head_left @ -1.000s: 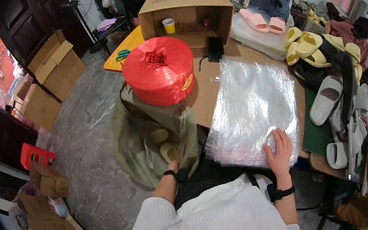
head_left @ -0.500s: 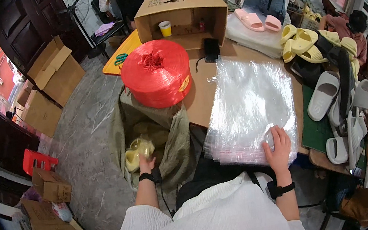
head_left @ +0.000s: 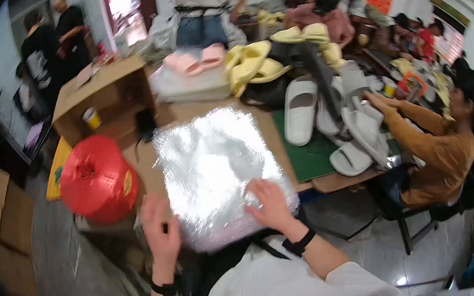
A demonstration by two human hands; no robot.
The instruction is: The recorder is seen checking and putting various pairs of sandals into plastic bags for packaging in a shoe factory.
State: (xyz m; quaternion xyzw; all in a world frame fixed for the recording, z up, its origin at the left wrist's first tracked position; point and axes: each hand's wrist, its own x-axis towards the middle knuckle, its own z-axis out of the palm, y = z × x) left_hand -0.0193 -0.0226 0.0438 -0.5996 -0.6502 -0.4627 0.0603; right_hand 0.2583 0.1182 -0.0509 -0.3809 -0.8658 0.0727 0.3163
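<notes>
A stack of clear plastic bags (head_left: 216,169) lies on the table in front of me, shining under the light. My right hand (head_left: 270,205) rests on its near right part with the fingers spread. At the stack's near left edge is my left hand (head_left: 160,228), raised, somewhat blurred, its fingers apart and nothing visible in them. A big roll of red plastic twine (head_left: 99,182) stands left of that hand. Below the roll hangs an olive sack (head_left: 106,251), its inside mostly hidden.
White slippers (head_left: 300,113) lie on a green mat (head_left: 305,159) at the right, where a co-worker in a brown sleeve (head_left: 427,142) reaches in. Yellow slippers (head_left: 249,64) and pink slippers (head_left: 194,62) lie farther back. An opened cardboard box (head_left: 102,94) stands at the back left.
My view has swung to the right. My left hand has come up out of the sack, having let go of the pale yellow slippers. My right hand stays on the bags.
</notes>
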